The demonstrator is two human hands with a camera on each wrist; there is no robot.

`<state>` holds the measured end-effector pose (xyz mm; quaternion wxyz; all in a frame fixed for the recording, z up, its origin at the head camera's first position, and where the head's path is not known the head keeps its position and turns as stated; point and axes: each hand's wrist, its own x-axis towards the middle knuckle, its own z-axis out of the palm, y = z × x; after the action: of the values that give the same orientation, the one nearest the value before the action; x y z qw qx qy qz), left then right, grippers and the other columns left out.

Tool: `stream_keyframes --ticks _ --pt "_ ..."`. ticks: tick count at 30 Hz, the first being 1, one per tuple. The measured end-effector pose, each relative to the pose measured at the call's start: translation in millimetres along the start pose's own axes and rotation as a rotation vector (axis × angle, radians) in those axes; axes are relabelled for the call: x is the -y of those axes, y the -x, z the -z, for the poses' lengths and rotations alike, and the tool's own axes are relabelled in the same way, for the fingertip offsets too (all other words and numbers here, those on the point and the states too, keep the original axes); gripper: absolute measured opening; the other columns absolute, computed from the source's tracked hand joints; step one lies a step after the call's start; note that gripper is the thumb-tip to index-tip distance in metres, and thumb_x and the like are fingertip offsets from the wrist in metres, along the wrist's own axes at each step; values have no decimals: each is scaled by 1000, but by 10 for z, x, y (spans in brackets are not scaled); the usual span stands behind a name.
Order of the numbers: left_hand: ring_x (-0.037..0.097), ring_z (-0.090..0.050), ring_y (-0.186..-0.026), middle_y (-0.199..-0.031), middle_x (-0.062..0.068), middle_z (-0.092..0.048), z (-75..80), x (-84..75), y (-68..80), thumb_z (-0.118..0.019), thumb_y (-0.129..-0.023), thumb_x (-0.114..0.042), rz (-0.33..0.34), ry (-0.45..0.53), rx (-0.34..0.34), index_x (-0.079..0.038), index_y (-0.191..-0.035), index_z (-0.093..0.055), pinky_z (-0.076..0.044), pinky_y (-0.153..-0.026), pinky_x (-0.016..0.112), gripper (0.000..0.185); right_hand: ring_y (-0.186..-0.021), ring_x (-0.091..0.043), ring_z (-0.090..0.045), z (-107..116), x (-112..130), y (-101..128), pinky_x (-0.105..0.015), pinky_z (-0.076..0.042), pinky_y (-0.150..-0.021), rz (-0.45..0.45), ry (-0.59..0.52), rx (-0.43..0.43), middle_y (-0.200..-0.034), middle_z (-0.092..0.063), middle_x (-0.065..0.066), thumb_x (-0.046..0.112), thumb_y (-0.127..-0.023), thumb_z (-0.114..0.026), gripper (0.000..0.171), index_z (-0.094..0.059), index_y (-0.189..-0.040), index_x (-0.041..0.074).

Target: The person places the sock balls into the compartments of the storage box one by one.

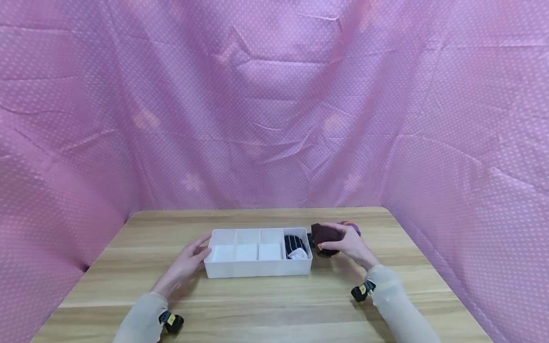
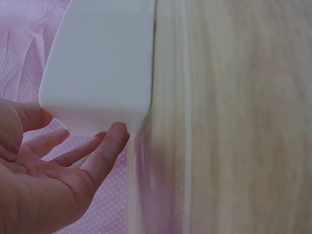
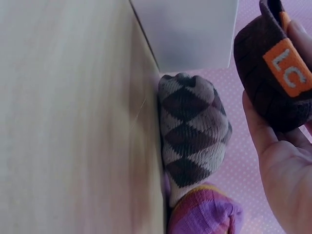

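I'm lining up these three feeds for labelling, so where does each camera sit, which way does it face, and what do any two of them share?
Head: worn on the head, looks forward and down at the wooden table and white divided tray; both forearms, left hand and right hand show.
Left wrist: looks past the open left hand at the tray's end wall.
Right wrist: looks past the right hand, which holds a rolled brown sock, at an argyle sock and a purple striped sock.
Shared: all three show the tray and table.

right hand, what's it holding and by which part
The right hand holds a rolled dark brown sock with an orange label, fingers wrapped around its rounded body. The left hand holds nothing.
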<state>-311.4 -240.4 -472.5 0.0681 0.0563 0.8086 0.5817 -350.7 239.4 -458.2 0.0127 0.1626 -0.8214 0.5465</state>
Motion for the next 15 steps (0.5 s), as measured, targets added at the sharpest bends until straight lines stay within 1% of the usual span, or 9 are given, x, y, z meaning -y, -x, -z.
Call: stream_keyframes --ticks 3,6,10,15 --pt "42 -50 -129 -146 32 -40 -4 -3 12 -45 -105 -18 -8 13 0 -13 -156 -23 -51 -104 46 56 -101 -21 -65 -15 45 -18 -25 -57 -82 4 1 -7 -122 -68 -14 26 -70 -89 65 -64 -130 18" --pt "43 -50 -128 -147 34 -38 -26 -13 16 -45 -105 -17 -12 26 7 -11 -156 -22 -51 -104 46 56 -104 -18 -65 -30 73 -26 -23 -57 -83 15 -3 -11 -125 -67 -12 25 -70 -89 65 -64 -130 19" --pt "43 -51 -127 -147 34 -38 -52 -27 15 -45 -105 -16 -5 30 -2 -11 -156 -24 -51 -103 46 56 -107 -14 -63 -88 114 -52 -19 -54 -86 22 -28 -2 -130 -65 -12 19 -73 -87 64 -63 -132 15" --pt "42 -51 -128 -147 32 -39 -31 -36 21 -45 -104 -17 9 21 -16 -11 -156 -23 -50 -105 46 56 -109 -19 -62 -172 186 -127 -21 -55 -86 -18 -28 16 -135 -61 -15 16 -75 -86 67 -59 -136 13"
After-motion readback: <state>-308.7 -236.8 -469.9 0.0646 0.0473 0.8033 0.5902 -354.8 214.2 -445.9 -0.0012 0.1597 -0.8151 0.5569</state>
